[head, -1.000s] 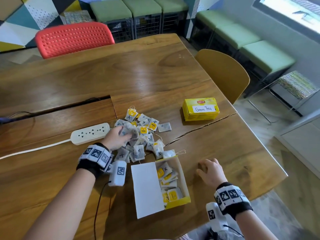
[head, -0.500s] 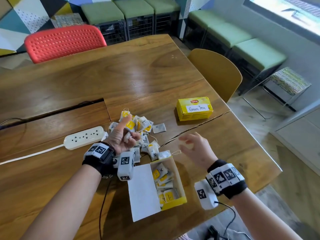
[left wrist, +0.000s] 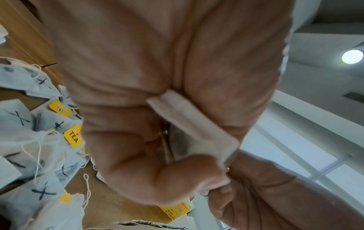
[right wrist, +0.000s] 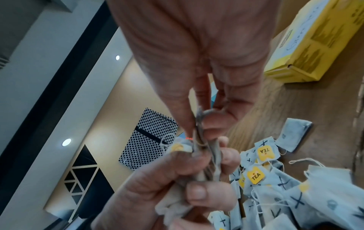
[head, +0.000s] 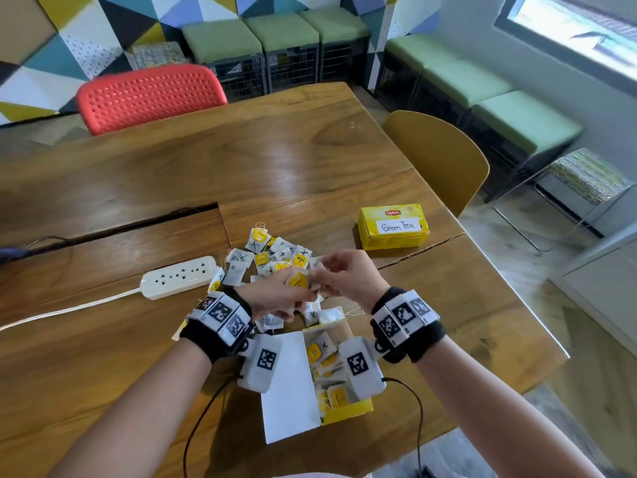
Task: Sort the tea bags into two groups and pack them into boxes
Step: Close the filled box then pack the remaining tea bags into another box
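Since the earlier frame, right hand (head: 348, 276) has risen to pinch a bag from left hand's (head: 275, 294) clenched tea bags (right wrist: 202, 165); separate one bag cleanly, watching tangled strings.

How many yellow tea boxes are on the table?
2. The closed box labelled Green Tea sits on the far right of the table. The open box, partly filled with tea bags, lies near the front edge, below both hands. No others show.

Both forearms are bare. Each wrist wears a black fabric wristband (head: 425, 343) ringed with white blocks printed with black square markers; a white marker-tagged camera housing (head: 261, 362) hangs beneath, apparently trailing a thin black cable (head: 415, 408).
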A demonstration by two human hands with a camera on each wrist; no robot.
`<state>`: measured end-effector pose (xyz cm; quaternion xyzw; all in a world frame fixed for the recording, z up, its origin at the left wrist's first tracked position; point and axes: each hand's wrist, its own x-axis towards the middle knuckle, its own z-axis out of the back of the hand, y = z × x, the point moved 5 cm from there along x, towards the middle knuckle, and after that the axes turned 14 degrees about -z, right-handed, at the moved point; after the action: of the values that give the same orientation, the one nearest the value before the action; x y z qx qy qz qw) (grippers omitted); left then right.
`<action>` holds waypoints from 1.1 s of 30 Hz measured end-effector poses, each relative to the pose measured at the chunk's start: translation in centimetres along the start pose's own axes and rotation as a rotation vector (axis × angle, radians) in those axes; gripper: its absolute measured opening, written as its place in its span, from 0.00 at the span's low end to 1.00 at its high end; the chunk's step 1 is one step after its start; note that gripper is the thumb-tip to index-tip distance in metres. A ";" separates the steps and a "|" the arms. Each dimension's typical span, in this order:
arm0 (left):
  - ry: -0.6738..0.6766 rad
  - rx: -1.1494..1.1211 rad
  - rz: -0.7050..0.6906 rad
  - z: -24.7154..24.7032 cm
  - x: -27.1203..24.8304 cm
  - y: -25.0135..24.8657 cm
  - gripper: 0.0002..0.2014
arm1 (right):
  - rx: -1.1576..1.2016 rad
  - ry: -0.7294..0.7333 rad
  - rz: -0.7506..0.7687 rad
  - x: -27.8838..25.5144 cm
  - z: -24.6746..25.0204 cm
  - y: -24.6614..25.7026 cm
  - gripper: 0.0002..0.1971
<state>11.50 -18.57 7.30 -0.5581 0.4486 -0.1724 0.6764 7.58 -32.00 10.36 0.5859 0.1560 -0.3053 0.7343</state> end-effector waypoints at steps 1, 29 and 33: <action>-0.033 -0.014 0.000 0.0 0.0 0.0 0.21 | 0.040 0.029 -0.001 -0.2 0.0 0.0 0.13; -0.385 0.017 -0.483 -0.3 -0.2 -2.3 0.13 | 0.547 0.215 -0.128 -1.9 2.9 0.6 0.08; -0.483 -0.007 -0.406 1.1 0.0 -1.7 0.04 | 0.533 0.236 -0.143 -1.7 3.8 0.4 0.11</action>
<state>12.80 -18.43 8.81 -0.6635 0.1548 -0.1650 0.7132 6.02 -35.09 12.63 0.7769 0.1954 -0.3161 0.5082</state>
